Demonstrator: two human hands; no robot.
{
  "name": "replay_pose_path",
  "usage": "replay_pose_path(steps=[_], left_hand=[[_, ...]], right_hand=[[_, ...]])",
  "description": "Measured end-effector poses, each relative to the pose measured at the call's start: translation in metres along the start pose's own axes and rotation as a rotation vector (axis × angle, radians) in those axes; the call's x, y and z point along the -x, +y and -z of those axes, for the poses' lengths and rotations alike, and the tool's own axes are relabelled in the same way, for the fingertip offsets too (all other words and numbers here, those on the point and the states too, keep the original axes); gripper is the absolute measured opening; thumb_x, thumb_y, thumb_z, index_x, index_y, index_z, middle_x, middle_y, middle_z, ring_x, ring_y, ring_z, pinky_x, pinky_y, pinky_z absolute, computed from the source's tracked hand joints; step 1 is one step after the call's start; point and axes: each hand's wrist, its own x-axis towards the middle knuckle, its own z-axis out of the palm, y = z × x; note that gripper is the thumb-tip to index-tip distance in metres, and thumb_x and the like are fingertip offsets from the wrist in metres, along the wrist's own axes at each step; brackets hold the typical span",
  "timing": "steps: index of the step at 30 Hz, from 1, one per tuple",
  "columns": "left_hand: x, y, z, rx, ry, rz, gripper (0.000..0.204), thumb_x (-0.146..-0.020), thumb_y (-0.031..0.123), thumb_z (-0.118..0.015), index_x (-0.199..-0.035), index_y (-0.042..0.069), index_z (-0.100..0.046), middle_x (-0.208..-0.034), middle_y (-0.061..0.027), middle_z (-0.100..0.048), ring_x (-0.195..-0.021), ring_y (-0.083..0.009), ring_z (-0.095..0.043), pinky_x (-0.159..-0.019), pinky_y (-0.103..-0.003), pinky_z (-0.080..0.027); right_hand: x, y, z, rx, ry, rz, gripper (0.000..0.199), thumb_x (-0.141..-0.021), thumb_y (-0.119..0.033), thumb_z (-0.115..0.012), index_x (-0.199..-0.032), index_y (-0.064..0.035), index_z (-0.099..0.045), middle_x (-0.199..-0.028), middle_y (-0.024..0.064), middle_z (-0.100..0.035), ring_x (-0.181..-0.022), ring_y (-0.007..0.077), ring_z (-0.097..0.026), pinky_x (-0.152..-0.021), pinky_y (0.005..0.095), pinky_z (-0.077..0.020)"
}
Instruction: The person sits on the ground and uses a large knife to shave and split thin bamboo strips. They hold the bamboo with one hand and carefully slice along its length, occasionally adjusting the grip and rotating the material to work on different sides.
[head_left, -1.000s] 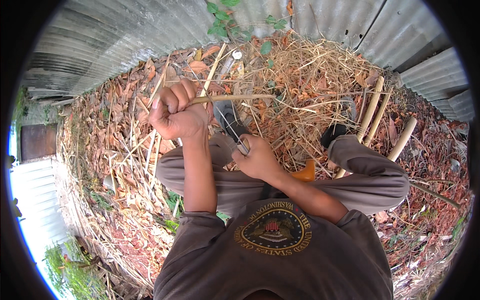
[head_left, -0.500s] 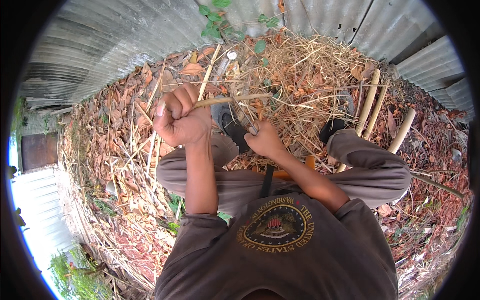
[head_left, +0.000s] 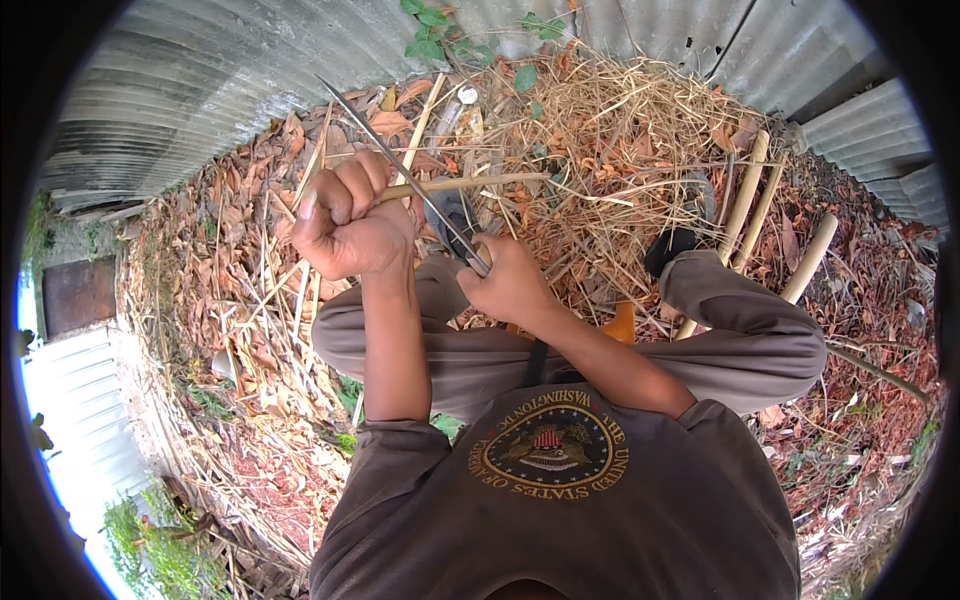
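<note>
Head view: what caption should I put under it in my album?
Left hand grips a stick, right hand holds a blade crossing it, above dry leaves.

Even daylight; glare bleaching left edge; corrugated wall bowed; corners black.

Grey corrugated metal fence; green vine against it. Brown leaves littering ground below. Bush, lower left.

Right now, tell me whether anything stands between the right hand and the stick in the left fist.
Only the long blade that the right hand itself holds: it crosses in front of the stick, beside the left fist. The shoe shows behind it, not in the way. Whether blade and stick touch, I can't tell.
</note>
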Motion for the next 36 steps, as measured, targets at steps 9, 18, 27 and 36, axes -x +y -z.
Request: replay_pose_path(steps=[9, 18, 27, 36], left_hand=[[-0.007, -0.007, -0.01, 0.019, -0.076, 0.049, 0.039, -0.079, 0.034, -0.046, -0.054, 0.016, -0.022, -0.048, 0.0007, -0.023, -0.05, -0.0141, -0.02, -0.05, -0.031, -0.017], [-0.039, -0.033, -0.037, 0.052, -0.135, 0.016, 0.041, -0.086, 0.03, -0.044, -0.054, 0.015, -0.022, -0.049, 0.0012, -0.021, -0.05, -0.0133, -0.017, -0.05, -0.031, -0.018], [-0.049, -0.029, -0.04, -0.026, -0.204, 0.041, 0.041, -0.087, 0.031, -0.041, -0.054, 0.016, -0.022, -0.048, 0.0004, -0.022, -0.052, -0.0136, -0.019, -0.05, -0.031, -0.018], [-0.051, -0.049, -0.054, 0.016, -0.24, 0.089, 0.047, -0.094, 0.038, -0.038, -0.055, 0.016, -0.023, -0.049, 0.0024, -0.022, -0.051, -0.0128, -0.019, -0.051, -0.03, -0.019]], right_hand=[[0.007, 0.024, 0.002, -0.063, 0.091, 0.066, 0.019, -0.072, -0.013, -0.063, -0.078, 0.0042, -0.058, -0.059, 0.0125, -0.056, -0.053, 0.0233, -0.053, -0.055, 0.036, -0.0456], [0.016, 0.046, 0.023, 0.045, 0.2, -0.188, 0.019, -0.072, -0.012, -0.064, -0.077, 0.0053, -0.058, -0.062, 0.0177, -0.059, -0.056, 0.0268, -0.059, -0.059, 0.0397, -0.0479], [0.021, 0.037, 0.038, 0.005, 0.279, -0.251, 0.016, -0.074, -0.012, -0.065, -0.078, 0.0027, -0.06, -0.059, 0.0089, -0.057, -0.054, 0.0178, -0.051, -0.054, 0.035, -0.0448], [0.024, 0.052, 0.032, 0.057, 0.254, -0.301, 0.016, -0.075, -0.012, -0.064, -0.078, 0.0017, -0.057, -0.058, 0.0049, -0.052, -0.053, 0.0133, -0.047, -0.052, 0.0312, -0.0413]])
